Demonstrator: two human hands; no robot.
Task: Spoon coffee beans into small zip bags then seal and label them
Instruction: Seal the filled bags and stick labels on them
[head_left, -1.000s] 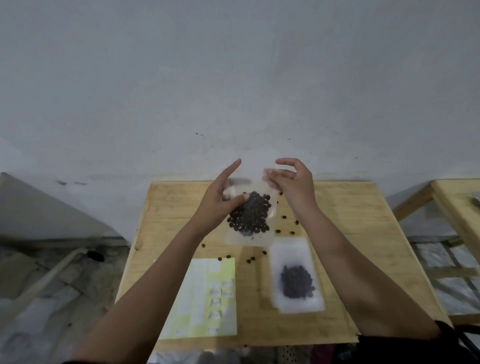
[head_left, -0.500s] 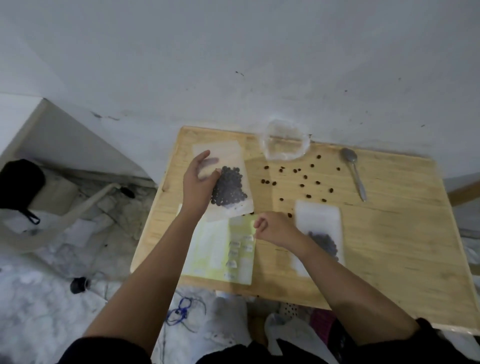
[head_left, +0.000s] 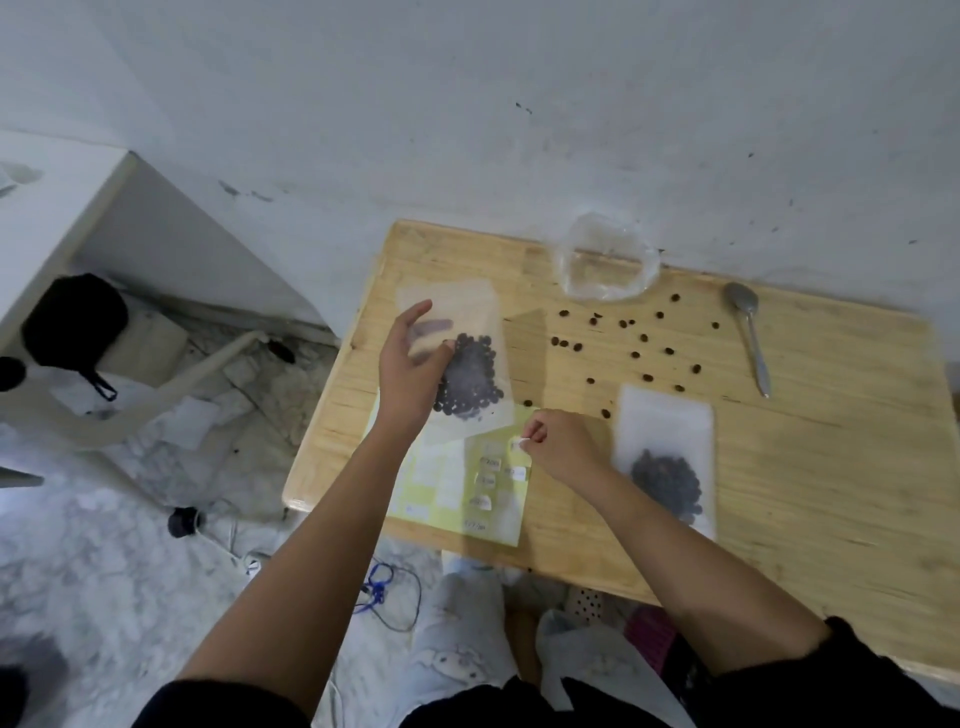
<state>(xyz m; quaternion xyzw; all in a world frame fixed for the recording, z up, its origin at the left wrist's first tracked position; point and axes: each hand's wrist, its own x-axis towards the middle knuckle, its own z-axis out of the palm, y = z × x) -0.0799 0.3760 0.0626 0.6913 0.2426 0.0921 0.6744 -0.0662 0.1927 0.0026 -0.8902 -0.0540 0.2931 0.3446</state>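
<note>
My left hand (head_left: 408, 364) grips a frosted zip bag (head_left: 467, 358) of dark coffee beans near the wooden table's (head_left: 810, 467) left edge, thumb on the front and fingers behind it. My right hand (head_left: 558, 447) pinches a small white label (head_left: 518, 443) over the yellow-green label sheet (head_left: 467, 499) at the table's front. A second bag of beans (head_left: 665, 462) lies flat to the right of that hand. Several loose beans (head_left: 641, 338) are scattered mid-table.
A clear plastic container (head_left: 605, 265) stands at the back edge by the white wall. A metal spoon (head_left: 748, 338) lies at the back right. Left of the table, on the floor, are a black bag (head_left: 72, 317), a white chair frame and cables.
The view has tilted down from the wall to the table. My left hand carried the bean bag to the left. My right hand let go of it, dropped to the label sheet and picked up a label.
</note>
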